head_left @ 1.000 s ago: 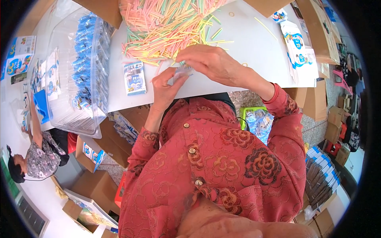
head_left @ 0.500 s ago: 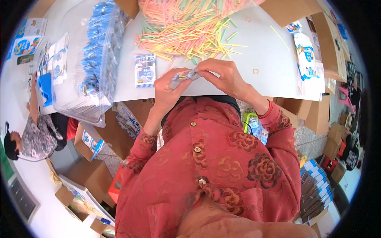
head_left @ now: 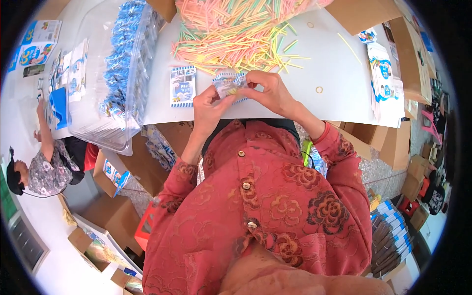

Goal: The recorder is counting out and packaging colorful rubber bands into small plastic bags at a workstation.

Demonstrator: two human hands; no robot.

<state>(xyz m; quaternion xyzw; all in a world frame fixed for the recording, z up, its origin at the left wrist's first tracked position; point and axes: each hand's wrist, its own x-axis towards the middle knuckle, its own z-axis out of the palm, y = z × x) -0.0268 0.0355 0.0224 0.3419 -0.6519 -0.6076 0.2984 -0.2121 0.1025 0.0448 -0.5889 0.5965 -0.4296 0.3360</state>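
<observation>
Between both hands, over the table's near edge, is a small blue-and-white packet (head_left: 229, 83) with a partly see-through face. My left hand (head_left: 209, 107) grips its lower left side with thumb and fingers. My right hand (head_left: 272, 92) pinches its right side, thumb in front. A similar flat packet (head_left: 182, 87) with striped ends lies on the table, just left of my left hand. Past my hands spreads a loose heap of thin pink, yellow and green sticks (head_left: 231, 49).
A clear plastic tub (head_left: 130, 115) full of blue-and-white packets stands at left. Flat printed packaging (head_left: 382, 78) lies at the table's right edge, beside cardboard boxes (head_left: 410, 59). A rubber band (head_left: 319, 90) lies on the white table (head_left: 339, 105). Another person (head_left: 46, 164) sits far left.
The packet has turned in my hands, so its broad printed face now shows. My right hand has shifted slightly left and down along its side. The packet on the table stays put.
</observation>
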